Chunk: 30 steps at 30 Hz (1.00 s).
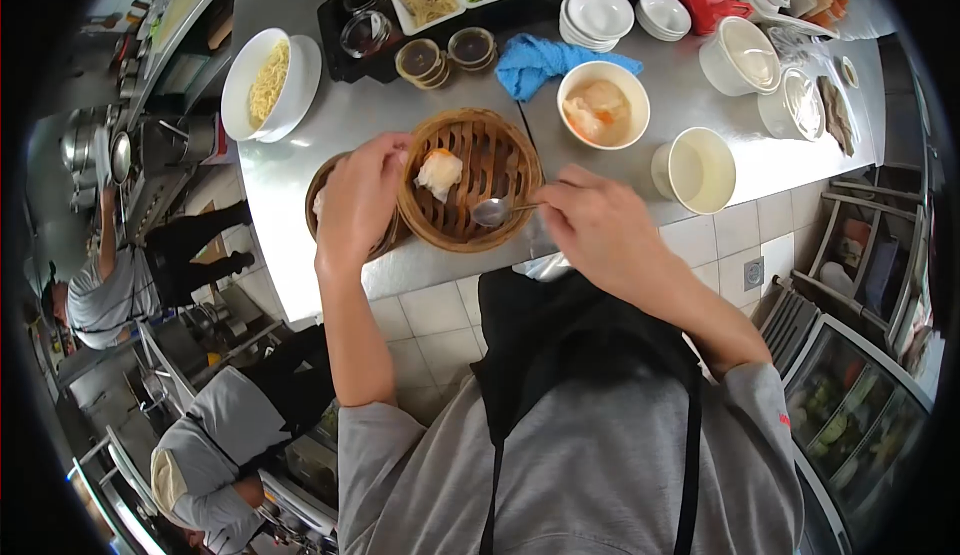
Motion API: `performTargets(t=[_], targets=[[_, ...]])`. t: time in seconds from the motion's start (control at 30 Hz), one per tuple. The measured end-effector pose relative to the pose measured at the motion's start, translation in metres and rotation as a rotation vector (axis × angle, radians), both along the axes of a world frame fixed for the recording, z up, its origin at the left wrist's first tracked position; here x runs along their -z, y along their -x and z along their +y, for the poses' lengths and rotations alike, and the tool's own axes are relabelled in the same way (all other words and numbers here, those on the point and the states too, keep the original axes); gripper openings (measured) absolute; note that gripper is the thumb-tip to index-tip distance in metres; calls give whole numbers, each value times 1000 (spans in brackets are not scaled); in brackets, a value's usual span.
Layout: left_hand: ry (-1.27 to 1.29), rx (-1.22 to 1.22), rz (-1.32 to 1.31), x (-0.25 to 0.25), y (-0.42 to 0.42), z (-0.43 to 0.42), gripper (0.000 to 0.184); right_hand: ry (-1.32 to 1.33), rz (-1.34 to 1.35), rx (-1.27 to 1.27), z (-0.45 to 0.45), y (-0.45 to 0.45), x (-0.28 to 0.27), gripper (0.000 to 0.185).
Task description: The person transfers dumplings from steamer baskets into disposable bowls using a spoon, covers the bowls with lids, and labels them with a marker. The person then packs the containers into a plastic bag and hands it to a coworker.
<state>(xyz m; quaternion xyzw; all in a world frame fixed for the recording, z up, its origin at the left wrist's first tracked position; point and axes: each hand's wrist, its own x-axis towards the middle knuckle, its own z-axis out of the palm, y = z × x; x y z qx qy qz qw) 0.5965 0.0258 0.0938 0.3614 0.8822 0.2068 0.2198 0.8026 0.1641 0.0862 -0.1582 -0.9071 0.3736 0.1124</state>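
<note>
Blue cloth [540, 63], noodle bowl [238, 85] near steamer [462, 243]

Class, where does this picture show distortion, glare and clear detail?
Head view: fisheye distortion makes the glass-fronted fridge lean, and corners go black; head view: white glare washes parts of the steel table; head view: slats look distinct in the bamboo steamer.

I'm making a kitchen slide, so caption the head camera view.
Right hand holding a spoon over a bamboo steamer with one dumpling, left hand alongside.
</note>
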Motion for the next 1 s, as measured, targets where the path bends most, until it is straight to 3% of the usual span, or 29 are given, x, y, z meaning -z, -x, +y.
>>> performTargets(t=[0.1, 0.2, 0.27, 0.47, 0.7, 1.0], targets=[[-93, 144, 133, 24, 0, -13, 26, 19, 1, -9, -23, 16, 24, 4], [-77, 120, 108, 27, -1, -4, 27, -86, -26, 40, -29, 23, 26, 5], [-17, 83, 119, 17, -5, -3, 28, -231, -24, 96, -20, 26, 18, 6], [59, -136, 160, 19, -34, -20, 34, -576, 195, -115, 21, 74, 33, 11], [91, -315, 156, 36, -48, -12, 34, -425, 205, -285, 44, 93, 36, 11], [-8, -310, 173, 43, -46, -19, 34, 59, 67, -368, 57, 104, 43, 11]])
